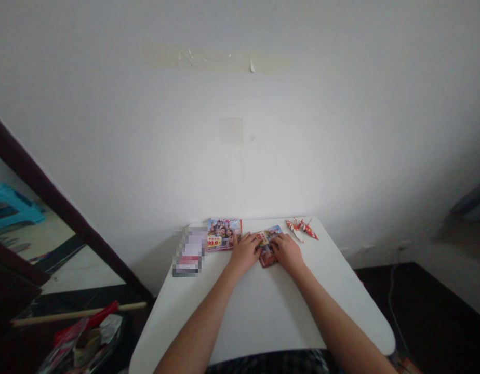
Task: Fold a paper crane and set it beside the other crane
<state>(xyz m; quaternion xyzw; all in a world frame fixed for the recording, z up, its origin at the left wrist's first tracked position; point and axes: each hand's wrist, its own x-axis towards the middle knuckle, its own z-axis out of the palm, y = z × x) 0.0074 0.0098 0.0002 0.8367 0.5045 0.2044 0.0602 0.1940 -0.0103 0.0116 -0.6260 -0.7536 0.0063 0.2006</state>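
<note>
A colourful printed paper (268, 255), apparently folded to a narrow rectangle, lies tilted on the white table between my hands. My left hand (245, 251) rests along its left edge, with fingers bent over it and the thumb near the paper's middle. From the other side, my right hand (289, 250) presses its curled fingers onto the paper's right edge. Just left of my left hand lies a stack of similar printed leaflets (224, 234), showing people and a yellow price patch. Two red and white folded paper cranes (302, 228) sit at the table's back right corner.
A pixelated phone-like object (190, 252) lies at the left side of the white table (263, 317). The wall (240, 176) stands directly behind it. On the floor at left are a wooden stick (84, 313) and a bag of items. A dark-framed mirror leans left; a cable hangs right.
</note>
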